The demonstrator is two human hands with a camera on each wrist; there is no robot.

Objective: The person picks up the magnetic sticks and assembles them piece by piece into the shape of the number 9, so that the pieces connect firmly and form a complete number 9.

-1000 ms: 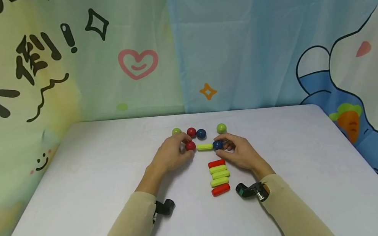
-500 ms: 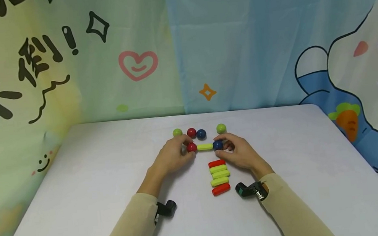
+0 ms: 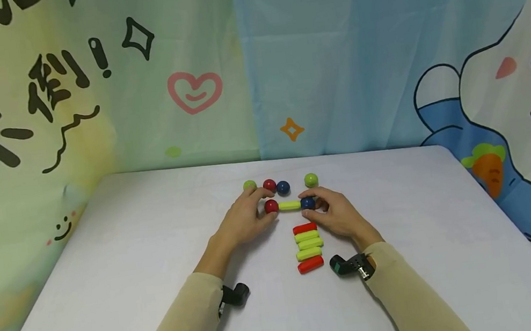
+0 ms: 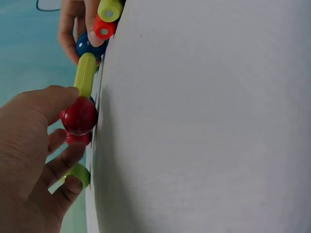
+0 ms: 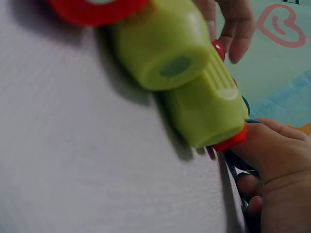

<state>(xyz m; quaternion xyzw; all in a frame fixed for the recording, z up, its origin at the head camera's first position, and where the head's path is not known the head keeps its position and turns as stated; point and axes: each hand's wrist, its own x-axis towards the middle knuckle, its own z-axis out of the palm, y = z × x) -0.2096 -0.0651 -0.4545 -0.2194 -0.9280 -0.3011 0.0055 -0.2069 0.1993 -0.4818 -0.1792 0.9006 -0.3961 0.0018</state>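
Yellow stick (image 3: 289, 205): it lies on the table in front of me, with the near red ball (image 3: 271, 206) at one end and the near blue ball (image 3: 307, 203) at the other.
My left hand (image 3: 244, 217): my fingers are apart around the red ball; I cannot tell if my thumb touches it.
My right hand (image 3: 342, 213): finger and thumb pinch the blue ball.
Doing it well: I think I should hold blue firmly and push red straight along the stick, because a sideways push might bend the line.
Loose sticks (image 3: 310, 244): two red, three yellow, side by side, nearer me.
Back balls (image 3: 311, 180): two green, one red, one blue.
Table (image 3: 111, 268): white; balls could roll here.
Cloth wall (image 3: 308, 64): green and blue, with a pink heart (image 3: 171, 89).
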